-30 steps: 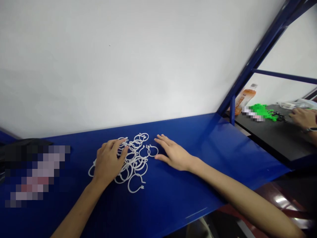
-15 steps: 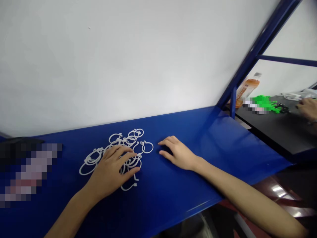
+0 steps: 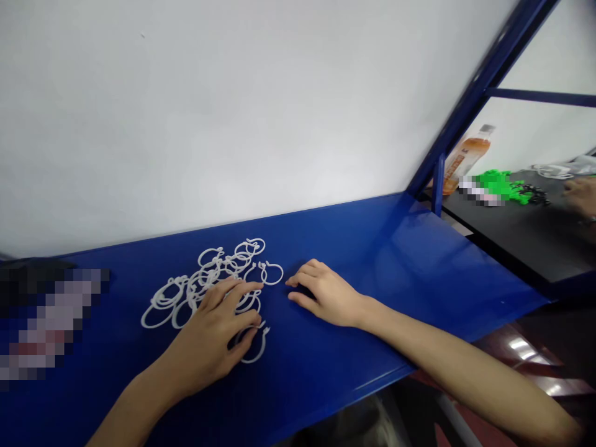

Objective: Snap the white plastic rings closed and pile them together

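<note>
On the blue table lies a loose pile of thin white plastic rings [image 3: 156, 326], each with a gap and small knobbed ends. My left hand [image 3: 209, 332] rests palm down over the near side of the pile and hides part of it. Its thumb and index finger are pinched at one white ring [image 3: 254, 361] at the near edge, while the other fingers stretch over the rings behind. To the right of the pile is my right hand [image 3: 328, 295], fingers loosely bent and thumb apart, holding nothing. Its fingertips are close to a single ring [image 3: 282, 273] but apart from it.
The blue tabletop [image 3: 363, 248] meets a white wall [image 3: 279, 112]. A blurred-out item [image 3: 60, 316] and something dark lie left. Beyond a blue frame post [image 3: 465, 105], a black table [image 3: 507, 242] bears a bottle [image 3: 468, 158], green pieces [image 3: 500, 183] and another person's hand [image 3: 582, 195].
My left thumb and index finger have come together at the near ring, which has shifted and turned slightly right. My right hand has moved slightly left. The view has shifted a little.
</note>
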{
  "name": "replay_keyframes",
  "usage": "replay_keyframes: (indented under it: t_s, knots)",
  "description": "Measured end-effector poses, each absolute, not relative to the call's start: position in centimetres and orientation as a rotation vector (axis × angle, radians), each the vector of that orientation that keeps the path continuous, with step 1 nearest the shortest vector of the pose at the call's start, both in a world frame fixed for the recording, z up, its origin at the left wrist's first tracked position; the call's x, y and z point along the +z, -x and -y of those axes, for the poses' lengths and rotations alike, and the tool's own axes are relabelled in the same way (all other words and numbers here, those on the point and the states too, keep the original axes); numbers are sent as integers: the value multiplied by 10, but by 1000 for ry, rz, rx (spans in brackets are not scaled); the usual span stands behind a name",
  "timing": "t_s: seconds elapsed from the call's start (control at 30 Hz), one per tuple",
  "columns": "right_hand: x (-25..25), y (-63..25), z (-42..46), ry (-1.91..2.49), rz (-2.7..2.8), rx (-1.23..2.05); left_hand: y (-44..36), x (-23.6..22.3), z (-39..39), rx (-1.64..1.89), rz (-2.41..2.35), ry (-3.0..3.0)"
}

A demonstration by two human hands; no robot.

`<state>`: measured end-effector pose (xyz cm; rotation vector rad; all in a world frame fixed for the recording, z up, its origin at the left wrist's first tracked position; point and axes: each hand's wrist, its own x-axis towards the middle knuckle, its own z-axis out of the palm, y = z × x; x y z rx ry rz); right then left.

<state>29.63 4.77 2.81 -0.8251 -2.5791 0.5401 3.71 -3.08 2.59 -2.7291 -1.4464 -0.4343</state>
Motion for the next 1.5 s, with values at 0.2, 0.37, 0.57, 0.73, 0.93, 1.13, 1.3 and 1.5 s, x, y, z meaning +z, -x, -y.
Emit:
replay_keyframes:
  t_s: [0.2, 0.37, 0.57, 0.73, 0.93, 1.13, 1.3, 1.5]
  knots:
    - [29, -295, -46, 789, 2566, 573, -44, 28, 26, -831, 1414, 2499]
    - [33, -293, -41, 649, 2505, 691, -57, 30, 22, -942, 1433, 2319]
    - [28, -292, -39, 697, 2285, 706, -90, 33, 12, -917, 1369, 2299]
    - [31, -299, -45, 758, 2097, 779, -110, 39, 1, -1232, 1672, 2360]
    - [35, -300, -47, 722, 1997, 935, -108, 25, 8, -1649, 2045, 2430]
    - [35, -299, -47, 721, 1985, 1240, -109, 22, 10, -1536, 1918, 2465]
    - [33, -304, -56, 867, 2076, 978, -112, 28, 11, -1511, 1889, 2355]
    - [37, -309, -50, 685, 2166, 832, -115, 30, 12, -1456, 1988, 2187]
